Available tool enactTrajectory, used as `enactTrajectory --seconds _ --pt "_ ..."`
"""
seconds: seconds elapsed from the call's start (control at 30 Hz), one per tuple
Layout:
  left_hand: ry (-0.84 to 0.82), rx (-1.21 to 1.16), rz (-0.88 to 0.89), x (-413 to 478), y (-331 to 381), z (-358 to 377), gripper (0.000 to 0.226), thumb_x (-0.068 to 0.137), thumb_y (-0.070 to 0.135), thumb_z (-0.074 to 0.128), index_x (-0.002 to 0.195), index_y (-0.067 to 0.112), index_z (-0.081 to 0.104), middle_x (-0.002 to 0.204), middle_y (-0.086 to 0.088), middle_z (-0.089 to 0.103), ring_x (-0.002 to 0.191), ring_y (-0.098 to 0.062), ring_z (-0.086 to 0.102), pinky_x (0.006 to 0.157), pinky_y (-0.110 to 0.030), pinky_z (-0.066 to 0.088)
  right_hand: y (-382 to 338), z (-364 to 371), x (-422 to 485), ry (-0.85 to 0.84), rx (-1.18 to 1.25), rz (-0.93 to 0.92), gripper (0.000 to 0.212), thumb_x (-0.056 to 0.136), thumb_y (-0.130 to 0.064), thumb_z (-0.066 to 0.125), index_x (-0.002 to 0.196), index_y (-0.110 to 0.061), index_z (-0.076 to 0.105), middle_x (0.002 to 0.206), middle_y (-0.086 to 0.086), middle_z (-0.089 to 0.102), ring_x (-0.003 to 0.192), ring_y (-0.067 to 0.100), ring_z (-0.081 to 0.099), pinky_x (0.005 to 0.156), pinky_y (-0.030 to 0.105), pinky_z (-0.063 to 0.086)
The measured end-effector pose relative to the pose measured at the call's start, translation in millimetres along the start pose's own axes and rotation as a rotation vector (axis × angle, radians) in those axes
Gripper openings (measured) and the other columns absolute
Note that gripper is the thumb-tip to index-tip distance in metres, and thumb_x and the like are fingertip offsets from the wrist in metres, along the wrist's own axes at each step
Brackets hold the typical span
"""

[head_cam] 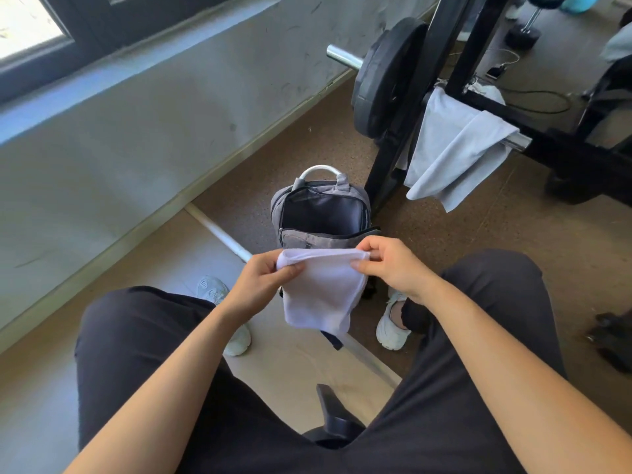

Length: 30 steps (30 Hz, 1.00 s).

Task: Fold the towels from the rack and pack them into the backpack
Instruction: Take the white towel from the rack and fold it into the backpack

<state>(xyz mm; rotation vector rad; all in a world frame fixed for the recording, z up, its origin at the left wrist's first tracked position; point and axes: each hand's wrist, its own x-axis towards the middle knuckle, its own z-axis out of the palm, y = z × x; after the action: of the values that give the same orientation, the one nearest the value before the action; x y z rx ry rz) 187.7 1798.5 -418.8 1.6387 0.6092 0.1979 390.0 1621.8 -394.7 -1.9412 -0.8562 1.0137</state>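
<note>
Grey scuffed wall running along the left, with a dark-framed window at top left letting in bright daylight. Brown speckled floor ahead and to the right, paler tan mat nearer the wall. White pipe lying on the floor by the wall. Black weight plates on a chrome bar at upper right. Cable trailing behind.

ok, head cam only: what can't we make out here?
- Backpack floor: head view, main compartment is open but dark inside; the held white towel covers its lower front.
- White towel's fold count: layers bunched between left hand and right hand.
- Grey towel on rack: back half hidden behind the bar.
</note>
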Motion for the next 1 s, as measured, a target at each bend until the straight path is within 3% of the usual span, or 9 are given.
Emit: enactTrajectory --seconds 0.1,0.17,0.27,0.37,0.5,0.6,0.67,0.8,1.0 --pt "-0.035 -0.16 -0.041 -6 16 2 0.014 0.099 0.022 0.065 0.105 0.025 0.077 0.101 0.001 0.078 0.094 -0.012 0.07 0.084 -0.025 0.054 -4 2 -1 -0.01 0.206 -0.011 0.018 0.095 -0.012 0.067 0.11 -0.003 0.067 0.101 0.009 0.076 0.097 0.018 0.073 0.092 0.035 0.057" --pt "-0.057 -0.22 -0.094 -10 23 2 0.014 0.092 0.033 0.07 0.101 0.026 0.079 0.101 -0.002 0.078 0.095 -0.015 0.071 0.085 -0.03 0.053 -6 6 -2 -0.02 0.305 -0.013 0.023 0.096 -0.011 0.065 0.114 0.003 0.065 0.105 0.015 0.074 0.099 0.023 0.072 0.095 0.039 0.055" --pt "-0.069 -0.376 -0.202 -12 31 1 0.039 0.072 0.046 0.071 0.1 0.021 0.08 0.101 -0.011 0.077 0.096 -0.022 0.071 0.09 -0.04 0.05 -7 12 -2 -0.043 0.481 0.004 0.034 0.097 -0.017 0.065 0.115 0.01 0.06 0.106 0.019 0.069 0.099 0.03 0.065 0.101 0.049 0.047" --pt "-0.056 -0.557 -0.315 -12 36 1 0.045 0.073 0.042 0.069 0.105 0.011 0.077 0.098 -0.015 0.077 0.09 -0.024 0.073 0.085 -0.036 0.054 -7 16 -1 -0.154 0.618 0.006 0.045 0.096 -0.03 0.063 0.125 0.005 0.061 0.118 0.026 0.066 0.109 0.035 0.062 0.106 0.05 0.044" --pt "0.005 -0.791 -0.294 -11 36 -10 0.064 0.067 0.048 0.083 0.117 0.009 0.077 0.113 -0.017 0.075 0.101 -0.029 0.072 0.089 -0.04 0.057 -8 22 -3 -0.317 0.495 -0.008 0.034 0.097 -0.015 0.063 0.13 -0.007 0.063 0.125 0.012 0.07 0.119 0.027 0.066 0.102 0.038 0.053" --pt "0.07 -0.913 -0.275 -11 38 -18 0.048 0.092 0.047 0.054 0.112 0.012 0.08 0.117 -0.015 0.074 0.106 -0.028 0.072 0.1 -0.044 0.049 -6 30 0 -0.266 0.346 0.034 0.032 0.093 -0.016 0.07 0.124 -0.005 0.068 0.12 0.009 0.073 0.112 0.022 0.069 0.091 0.026 0.057" --pt "0.107 -0.981 -0.281 -12 40 -22 0.052 0.1 0.046 0.042 0.107 0.013 0.081 0.117 -0.013 0.075 0.106 -0.027 0.073 0.101 -0.044 0.047 -6 31 2 -0.243 0.367 0.068 0.031 0.098 -0.022 0.063 0.122 -0.004 0.07 0.121 0.011 0.073 0.114 0.024 0.069 0.091 0.022 0.055" --pt "0.171 -1.062 -0.28 -15 42 -29 0.054 0.102 0.049 0.043 0.11 0.011 0.08 0.126 -0.012 0.072 0.111 -0.026 0.071 0.105 -0.043 0.045 -4 28 2 -0.273 0.398 0.083 0.031 0.097 -0.024 0.064 0.119 -0.003 0.071 0.122 0.014 0.072 0.116 0.03 0.067 0.102 0.033 0.053" --pt "0.186 -1.087 -0.313 -11 41 -31 0.055 0.102 0.048 0.044 0.111 0.008 0.08 0.132 -0.014 0.069 0.121 -0.026 0.067 0.109 -0.041 0.043 -10 29 -4 -0.348 0.345 0.102 0.032 0.095 -0.024 0.067 0.116 -0.001 0.07 0.116 0.011 0.073 0.104 0.023 0.071 0.094 0.032 0.055"
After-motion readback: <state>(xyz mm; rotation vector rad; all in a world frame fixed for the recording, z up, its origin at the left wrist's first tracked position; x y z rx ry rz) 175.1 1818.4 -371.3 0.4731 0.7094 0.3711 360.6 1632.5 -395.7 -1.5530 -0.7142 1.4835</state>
